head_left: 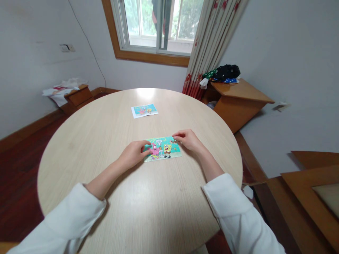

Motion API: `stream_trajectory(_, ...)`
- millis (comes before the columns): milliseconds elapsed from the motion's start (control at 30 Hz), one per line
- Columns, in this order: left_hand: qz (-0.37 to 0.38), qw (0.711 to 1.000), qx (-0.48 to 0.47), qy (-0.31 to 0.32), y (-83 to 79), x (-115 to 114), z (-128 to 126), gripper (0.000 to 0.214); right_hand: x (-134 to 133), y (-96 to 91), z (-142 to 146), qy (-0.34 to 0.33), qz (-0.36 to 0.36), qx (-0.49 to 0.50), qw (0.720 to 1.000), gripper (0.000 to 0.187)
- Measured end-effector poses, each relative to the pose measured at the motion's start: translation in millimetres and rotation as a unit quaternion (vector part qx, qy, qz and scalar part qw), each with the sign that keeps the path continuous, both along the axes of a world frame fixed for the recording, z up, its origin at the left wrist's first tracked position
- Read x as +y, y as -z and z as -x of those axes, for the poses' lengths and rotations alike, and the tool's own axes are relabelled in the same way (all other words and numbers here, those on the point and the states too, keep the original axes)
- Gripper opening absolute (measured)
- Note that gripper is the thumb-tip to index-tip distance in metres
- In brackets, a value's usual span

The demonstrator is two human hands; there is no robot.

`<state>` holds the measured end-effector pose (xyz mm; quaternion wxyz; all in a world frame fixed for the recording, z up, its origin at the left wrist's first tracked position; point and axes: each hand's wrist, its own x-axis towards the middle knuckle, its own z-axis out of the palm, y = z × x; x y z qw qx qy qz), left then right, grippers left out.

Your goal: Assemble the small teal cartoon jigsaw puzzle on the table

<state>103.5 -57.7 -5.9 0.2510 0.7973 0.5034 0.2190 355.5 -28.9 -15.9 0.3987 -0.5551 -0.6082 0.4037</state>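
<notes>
A small cartoon jigsaw picture (pixel 164 149) lies flat on the round pale wooden table (pixel 106 141), just in front of me. My left hand (pixel 134 153) rests on its left edge, fingers curled and pressing down. My right hand (pixel 187 139) touches the upper right corner with its fingertips, apparently pinching or pressing a piece there. Farther back on the table lies a printed card (pixel 144 110) with the same cartoon picture and a white border, untouched.
A wooden side table (pixel 238 97) with dark clothes on it stands at the right by a red-patterned curtain (pixel 212 42). A low wooden box with papers (pixel 71 92) sits at the left wall. Wooden furniture fills the lower right.
</notes>
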Motion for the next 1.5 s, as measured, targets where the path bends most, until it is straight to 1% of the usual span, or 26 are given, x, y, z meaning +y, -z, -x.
stream_trajectory(167, -0.007, 1.0, 0.011, 0.017, 0.7, -1, -1, 0.036, 1, 1.6, 2, -0.003, 0.011, -0.025, 1.0, 0.008)
stream_trajectory(333, -0.009, 0.999, 0.037, 0.033, -1.0, -2, -2, 0.037, 2, 3.2, 2, 0.002, 0.018, -0.016, 1.0, 0.008)
stream_trajectory(467, -0.002, 0.998, 0.049, 0.033, -4.6, -4, -3, 0.039, 3, 5.1, 2, 0.006, 0.019, -0.025, 0.999, 0.008)
stream_trajectory(633, -0.003, 0.999, 0.042, 0.027, -6.6, -4, -4, 0.039, 3, 5.9, 4, 0.011, 0.022, -0.044, 0.999, 0.007)
stream_trajectory(933, 0.005, 0.999, 0.037, 0.023, -5.8, -4, -3, 0.043, 3, 3.7, 7, 0.029, 0.017, -0.08, 0.996, 0.004)
stream_trajectory(1100, 0.001, 0.999, 0.034, 0.023, -4.1, -3, -3, 0.045, 2, 1.5, 9, 0.042, 0.008, -0.096, 0.994, 0.008)
stream_trajectory(1267, 0.004, 0.999, 0.037, 0.021, -6.1, -3, -4, 0.045, 0, -1.3, 9, 0.044, -0.009, -0.118, 0.992, 0.01)
stream_trajectory(1500, 0.016, 0.999, 0.032, 0.016, -7.7, -3, -5, 0.045, -3, -8.4, 12, 0.055, -0.006, -0.152, 0.987, 0.013)
